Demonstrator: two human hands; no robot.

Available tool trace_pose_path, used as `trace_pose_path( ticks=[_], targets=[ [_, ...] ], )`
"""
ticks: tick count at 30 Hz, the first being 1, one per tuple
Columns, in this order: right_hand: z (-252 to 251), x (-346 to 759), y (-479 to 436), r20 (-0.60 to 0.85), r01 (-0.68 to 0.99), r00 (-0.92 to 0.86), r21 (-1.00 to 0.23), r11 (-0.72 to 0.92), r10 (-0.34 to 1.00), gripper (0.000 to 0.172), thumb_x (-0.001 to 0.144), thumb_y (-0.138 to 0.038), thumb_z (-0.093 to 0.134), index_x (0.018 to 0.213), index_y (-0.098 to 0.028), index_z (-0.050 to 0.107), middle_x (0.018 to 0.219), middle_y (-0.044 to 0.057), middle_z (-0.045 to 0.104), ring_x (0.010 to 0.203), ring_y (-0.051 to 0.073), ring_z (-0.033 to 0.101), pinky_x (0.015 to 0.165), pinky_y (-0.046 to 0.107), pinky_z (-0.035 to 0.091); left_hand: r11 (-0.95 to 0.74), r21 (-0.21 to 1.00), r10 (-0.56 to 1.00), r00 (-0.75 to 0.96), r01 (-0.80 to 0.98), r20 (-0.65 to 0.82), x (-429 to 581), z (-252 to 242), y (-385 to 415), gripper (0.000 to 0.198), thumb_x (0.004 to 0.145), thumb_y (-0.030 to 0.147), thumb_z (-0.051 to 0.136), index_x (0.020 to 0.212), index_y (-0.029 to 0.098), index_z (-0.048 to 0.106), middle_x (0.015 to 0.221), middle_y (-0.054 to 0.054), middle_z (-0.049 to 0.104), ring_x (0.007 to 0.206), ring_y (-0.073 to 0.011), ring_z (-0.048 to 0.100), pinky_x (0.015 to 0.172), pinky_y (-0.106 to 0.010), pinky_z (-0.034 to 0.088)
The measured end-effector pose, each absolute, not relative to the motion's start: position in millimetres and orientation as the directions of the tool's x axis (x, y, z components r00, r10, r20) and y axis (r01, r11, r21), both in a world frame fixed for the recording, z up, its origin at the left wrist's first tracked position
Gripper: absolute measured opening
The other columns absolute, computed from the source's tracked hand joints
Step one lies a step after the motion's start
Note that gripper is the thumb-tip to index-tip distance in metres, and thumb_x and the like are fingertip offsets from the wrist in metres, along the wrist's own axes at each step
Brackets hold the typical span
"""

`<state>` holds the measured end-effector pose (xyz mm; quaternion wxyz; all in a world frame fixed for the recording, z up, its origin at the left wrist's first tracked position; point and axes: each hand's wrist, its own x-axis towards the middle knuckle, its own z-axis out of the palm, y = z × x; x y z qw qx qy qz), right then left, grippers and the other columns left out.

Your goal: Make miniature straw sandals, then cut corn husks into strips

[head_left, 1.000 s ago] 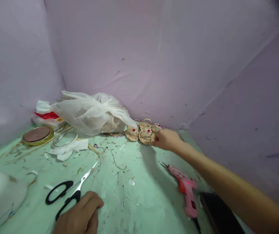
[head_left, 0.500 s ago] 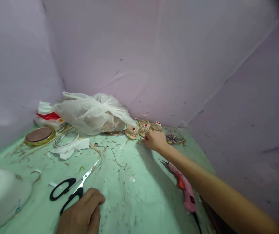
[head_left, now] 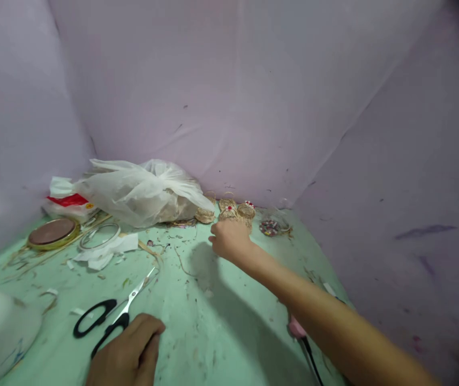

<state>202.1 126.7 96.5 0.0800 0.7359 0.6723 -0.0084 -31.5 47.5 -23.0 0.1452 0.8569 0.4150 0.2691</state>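
My right hand (head_left: 231, 239) reaches to the back of the table, fingers closed, in front of a small group of woven straw ornaments (head_left: 246, 211). It appears to grip one of these ornaments, which the hand mostly hides. Red beads decorate the middle one, and a red and white cluster tops the right one. Loosely curled, my left hand (head_left: 127, 351) rests on the table at the lower left with nothing visible in it. Beside it, open scissors (head_left: 122, 311) with black handles lie flat, one handle loop partly behind the hand.
A white plastic bag (head_left: 141, 193) lies at the back, beside a red-and-white packet (head_left: 70, 206). Nearby are a round gold-rimmed lid (head_left: 53, 233), a tape ring (head_left: 99, 236) and paper scraps (head_left: 104, 252). Beads (head_left: 270, 228) lie right; a pink tool (head_left: 296, 328) is under my forearm; a white bowl (head_left: 4, 335) stands left.
My right hand has drawn slightly left and toward me. The front-left straw ornament with the red bead has gone from its place. My forearm now covers most of the pink tool.
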Motion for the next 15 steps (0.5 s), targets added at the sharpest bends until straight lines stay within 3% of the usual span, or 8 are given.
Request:
trace_pose_path(
  ticks=[4, 6, 9, 11, 15],
  targets=[
    [130.9, 178.7, 53.2, -0.215, 0.998, 0.046, 0.045, -0.037, 0.975, 0.023, 0.076, -0.036, 0.056, 0.08, -0.018, 0.071, 0.076, 0.01, 0.071, 0.074, 0.025, 0.066, 0.058, 0.029, 0.044, -0.581, 0.525, 0.811, 0.492, 0.622, 0.316, -26.1, -14.3, 42.0, 0.015, 0.085, 0.026, 0.041, 0.087, 0.026, 0.056, 0.079, 0.005, 0.064, 0.063, -0.0096, 0.062, 0.057, -0.018, 0.047],
    [131.1, 167.7, 16.6, -0.22, 0.991, 0.025, -0.126, -0.054, 0.975, 0.022, 0.076, -0.037, 0.057, 0.087, -0.022, 0.071, 0.073, 0.007, 0.072, 0.074, 0.024, 0.066, 0.061, 0.03, 0.044, -0.558, 0.548, 0.824, 0.495, 0.623, 0.276, -22.8, -5.3, 36.7, 0.02, 0.087, 0.026, 0.036, 0.085, 0.025, 0.056, 0.077, 0.003, 0.064, 0.064, -0.0114, 0.06, 0.059, -0.021, 0.045],
    [106.7, 159.4, -22.2, -0.11, 0.9, 0.018, -0.431, -0.064, 0.994, 0.024, 0.077, -0.04, 0.056, 0.093, -0.028, 0.069, 0.076, 0.001, 0.072, 0.071, 0.019, 0.065, 0.064, 0.027, 0.042, -0.512, 0.568, 0.851, 0.472, 0.644, 0.232, -22.9, 15.4, 31.1, 0.027, 0.088, 0.027, 0.031, 0.07, 0.021, 0.051, 0.063, 0.002, 0.057, 0.056, -0.0126, 0.054, 0.054, -0.023, 0.04],
    [80.1, 160.2, -35.0, -0.086, 0.812, 0.046, -0.577, -0.087, 0.995, 0.023, 0.078, -0.036, 0.053, 0.091, -0.026, 0.069, 0.074, 0.001, 0.072, 0.066, 0.016, 0.063, 0.059, 0.025, 0.042, -0.465, 0.593, 0.885, 0.367, 0.657, 0.287, -28.2, 32.7, 32.0, 0.029, 0.086, 0.03, 0.033, 0.062, 0.02, 0.046, 0.053, 0.003, 0.048, 0.051, -0.012, 0.047, 0.051, -0.022, 0.036],
    [25.6, 167.3, -38.4, -0.019, 0.665, 0.137, -0.74, -0.106, 0.99, 0.024, 0.076, -0.034, 0.051, 0.08, -0.02, 0.07, 0.069, 0.002, 0.07, 0.063, 0.017, 0.061, 0.059, 0.025, 0.043, -0.376, 0.753, 0.897, 0.009, 0.54, 0.441, -46.8, 63.0, 43.8, 0.021, 0.081, 0.028, 0.041, 0.063, 0.018, 0.047, 0.048, 0.005, 0.04, 0.045, -0.0087, 0.038, 0.047, -0.021, 0.032]
  ],
)
